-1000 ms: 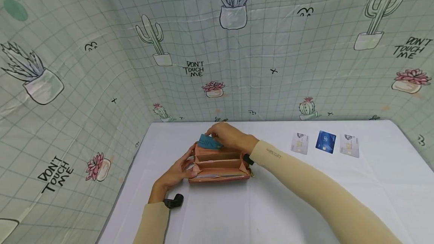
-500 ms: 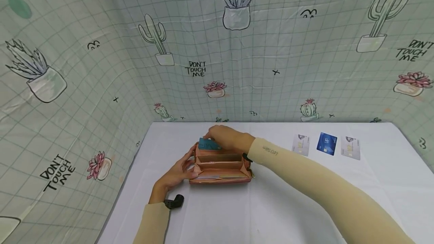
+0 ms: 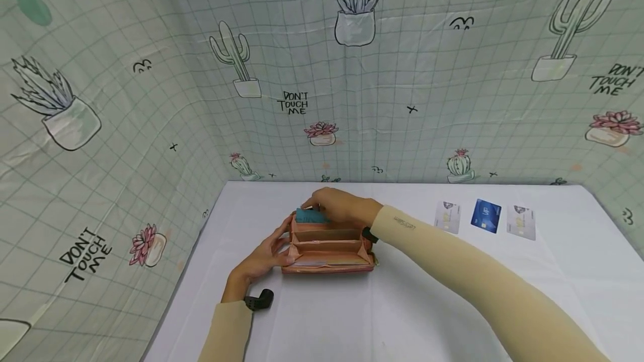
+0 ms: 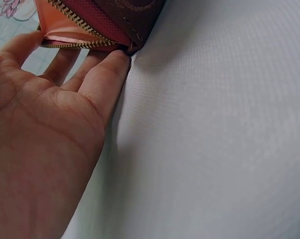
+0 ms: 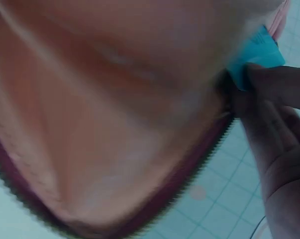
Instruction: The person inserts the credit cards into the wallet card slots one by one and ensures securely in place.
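Observation:
A peach-lined zip wallet (image 3: pixel 327 253) stands open on the white table in the head view, its compartments spread. My left hand (image 3: pixel 259 261) holds its left end, thumb at the front edge and fingers toward the back. In the left wrist view the fingertips (image 4: pixel 121 59) meet the wallet's zipped corner (image 4: pixel 90 35). At the wallet's back panel, my right hand (image 3: pixel 338 204) pinches a teal card (image 3: pixel 311 216), whose lower part is hidden in a slot. The right wrist view shows the thumb on the teal card (image 5: pixel 259 52) beside the blurred lining (image 5: pixel 115 139).
Three cards lie to the right on the table (image 3: pixel 402 317): a pale card (image 3: pixel 448 217), a blue card (image 3: pixel 486 215) and another pale card (image 3: pixel 521 222). A cactus-print cloth (image 3: pixel 382 82) hangs behind and to the left. Edges of flat items (image 3: pixel 322 265) show in the wallet's front compartment.
The teal card has gone lower into the wallet's back slot, with less of it showing. My right hand has moved down with it. The left hand keeps its hold.

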`<act>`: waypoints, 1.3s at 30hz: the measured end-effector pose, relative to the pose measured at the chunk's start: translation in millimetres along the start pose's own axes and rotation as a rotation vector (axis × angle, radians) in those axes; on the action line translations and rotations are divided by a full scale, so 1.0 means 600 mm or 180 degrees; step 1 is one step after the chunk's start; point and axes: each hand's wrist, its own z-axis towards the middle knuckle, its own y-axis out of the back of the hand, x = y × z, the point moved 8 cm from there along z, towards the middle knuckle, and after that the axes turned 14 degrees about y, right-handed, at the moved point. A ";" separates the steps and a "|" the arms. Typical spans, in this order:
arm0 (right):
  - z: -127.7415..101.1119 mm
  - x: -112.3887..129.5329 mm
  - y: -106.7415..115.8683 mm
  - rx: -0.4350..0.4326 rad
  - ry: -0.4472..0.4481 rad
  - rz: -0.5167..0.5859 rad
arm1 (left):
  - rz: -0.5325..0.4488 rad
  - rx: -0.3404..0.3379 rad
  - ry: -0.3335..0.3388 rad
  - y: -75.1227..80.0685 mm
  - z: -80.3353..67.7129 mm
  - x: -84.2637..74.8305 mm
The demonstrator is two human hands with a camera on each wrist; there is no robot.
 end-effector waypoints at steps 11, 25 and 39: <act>-0.009 -0.002 -0.002 -0.0138 0.0266 -0.0021 | 0.0006 -0.0010 -0.0017 0.001 0.001 0.003; -0.010 0.009 -0.029 0.0259 -0.0092 -0.0148 | 0.0102 -0.0077 0.0049 0.001 0.002 -0.001; -0.037 0.020 -0.030 0.0447 -0.0244 0.0222 | 0.0178 -0.0141 0.0126 0.001 0.003 0.004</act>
